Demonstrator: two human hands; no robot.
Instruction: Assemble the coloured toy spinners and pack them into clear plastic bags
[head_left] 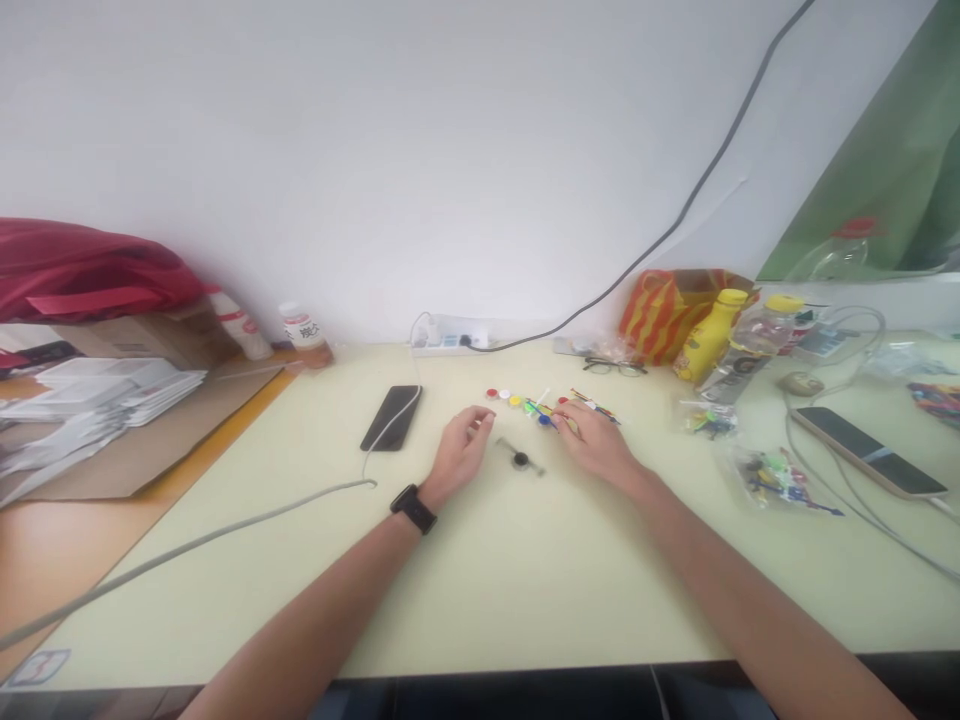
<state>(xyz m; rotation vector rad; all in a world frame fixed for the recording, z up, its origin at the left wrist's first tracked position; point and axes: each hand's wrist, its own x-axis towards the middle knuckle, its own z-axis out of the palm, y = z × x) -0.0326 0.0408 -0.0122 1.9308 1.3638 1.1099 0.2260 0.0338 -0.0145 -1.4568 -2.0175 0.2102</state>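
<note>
My left hand (463, 445), with a black watch (414, 509) on its wrist, rests over the table with curled fingers and the thumb near the fingertips. Anything pinched there is too small to make out. My right hand (594, 440) reaches down at the small coloured plastic pieces, fingers drawn together at their edge; its fingertips partly hide what they touch. Between the hands lies a dark piece with a round black centre and two thin arms (520, 459). Beyond it are a round red piece (491, 394), a yellow one (516, 402), a blue one (544, 421) and several thin sticks (600, 408).
A black phone (391, 418) lies left, crossed by a grey cable (247, 520). Clear bags of coloured parts (780, 478), another phone (870, 450) and bottles (709, 335) are on the right. Glasses (615, 367) and a power strip (450, 335) sit by the wall.
</note>
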